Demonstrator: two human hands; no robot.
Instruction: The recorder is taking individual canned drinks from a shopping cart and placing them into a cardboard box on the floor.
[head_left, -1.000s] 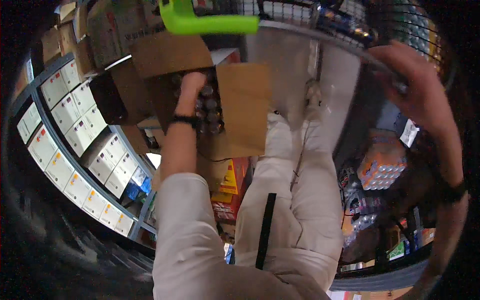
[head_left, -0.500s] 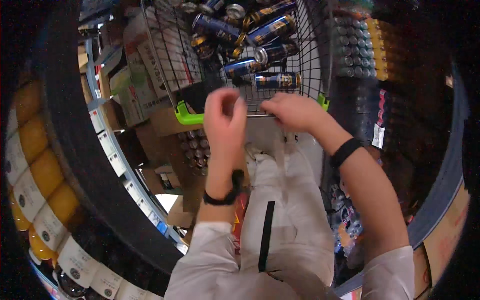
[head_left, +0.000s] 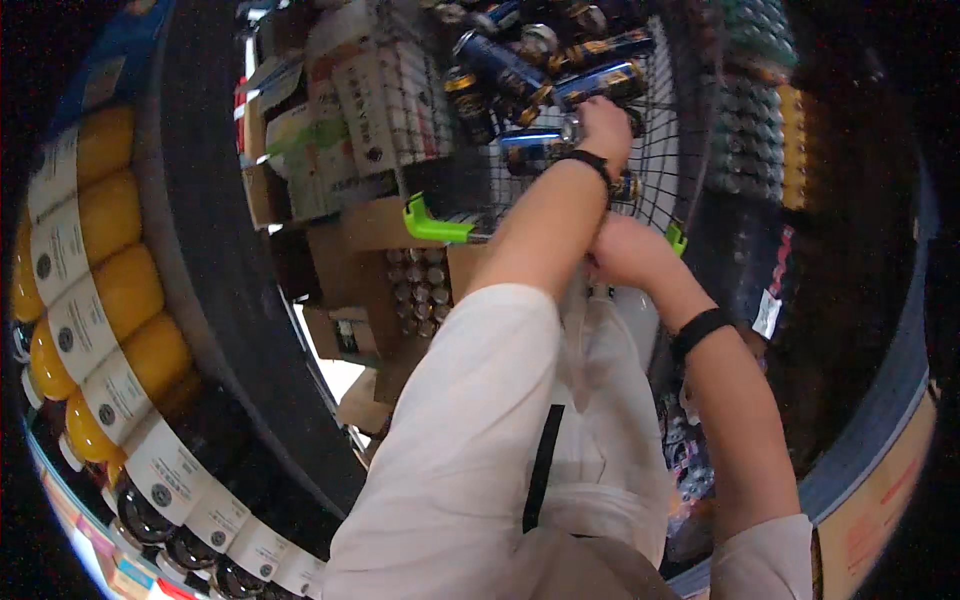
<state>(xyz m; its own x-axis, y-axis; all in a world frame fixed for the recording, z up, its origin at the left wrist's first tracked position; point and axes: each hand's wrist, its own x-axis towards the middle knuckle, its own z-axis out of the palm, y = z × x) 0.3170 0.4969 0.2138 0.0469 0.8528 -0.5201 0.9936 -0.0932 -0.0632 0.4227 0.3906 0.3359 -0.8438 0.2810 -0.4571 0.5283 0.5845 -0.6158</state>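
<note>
My left hand [head_left: 605, 130] reaches into a wire shopping cart [head_left: 665, 150]. Its fingers are curled over a dark can lying there, whose silver end shows beside the hand. Around it lie blue-and-gold drink cans, among them a tilted can [head_left: 505, 65], a can [head_left: 600, 82] just beyond the hand, and another can [head_left: 530, 145] nearer me. My right hand [head_left: 637, 250] is at the cart's near edge, partly behind my left forearm, fingers curled and their tips hidden. Something thin and translucent hangs below it; I cannot make out what it is.
Green end pieces [head_left: 435, 222] mark the cart's near corners. Yellow juice bottles [head_left: 130, 290] line a shelf at the left. Cardboard boxes [head_left: 370, 232], one holding upright cans [head_left: 420, 290], stand left of the cart. Stacked packs of cans [head_left: 745, 135] rise at the right.
My left hand has moved forward and right, from above the cart's near edge down onto a can. My right hand has shifted slightly right and nearer me. The view has swung a little left.
</note>
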